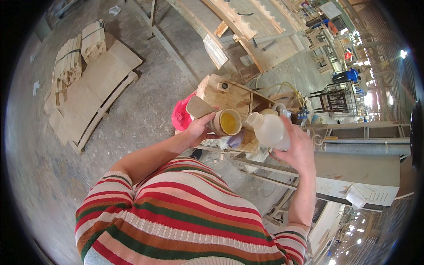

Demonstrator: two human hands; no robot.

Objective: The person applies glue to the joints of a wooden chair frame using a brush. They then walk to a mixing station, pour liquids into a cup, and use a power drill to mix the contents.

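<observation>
My left hand point(199, 130) is closed round a pale cup point(217, 124), tipped so that the yellow liquid point(229, 122) inside shows. A flat brown piece point(199, 107) with a rounded end juts out beside the cup; whether my hand holds it too, I cannot tell. On the right, my right hand point(298, 145) grips a whitish translucent plastic bottle point(271, 131). The bottle is tilted, its neck pointing at the cup with a small gap between them. No stream of liquid can be made out.
Below the hands stands a wooden box point(221, 90) with a pink plastic bag point(181, 115) at its left. Bundled wood strips point(68, 62) lie on cardboard point(97, 92) at left. Curved wooden parts point(234, 22) rest on a frame ahead. A grey metal cabinet point(362, 170) stands right.
</observation>
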